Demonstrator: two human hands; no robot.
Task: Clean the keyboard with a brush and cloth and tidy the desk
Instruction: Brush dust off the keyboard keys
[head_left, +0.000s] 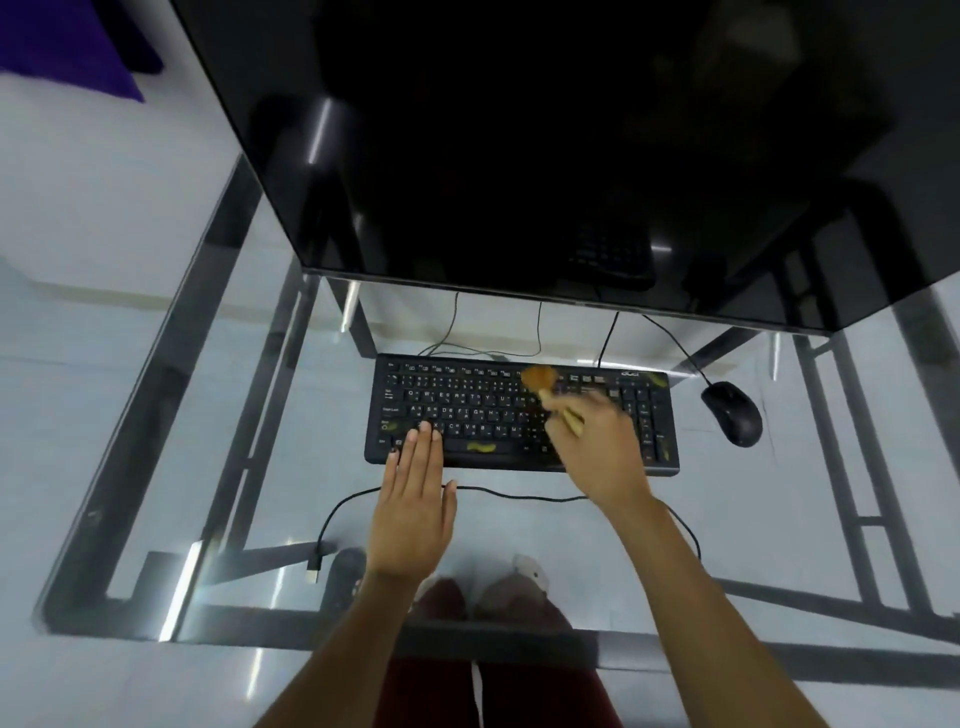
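A black keyboard (483, 400) lies on the glass desk (291, 467) below the monitor. My right hand (597, 447) grips a small brush (540, 382) with a pale wooden handle and tan bristles. The bristles touch the upper keys right of the middle, and the hand looks blurred. My left hand (415, 499) lies flat with fingers together. Its fingertips press on the keyboard's lower left keys. Yellowish smudges (480, 447) show on the space bar and near the keyboard's edges. No cloth is in view.
A large dark monitor (519, 156) fills the top. A black mouse (732, 413) sits right of the keyboard. A loose black cable (332, 525) with a USB plug curls across the glass in front. The metal desk frame and my knees show through the glass.
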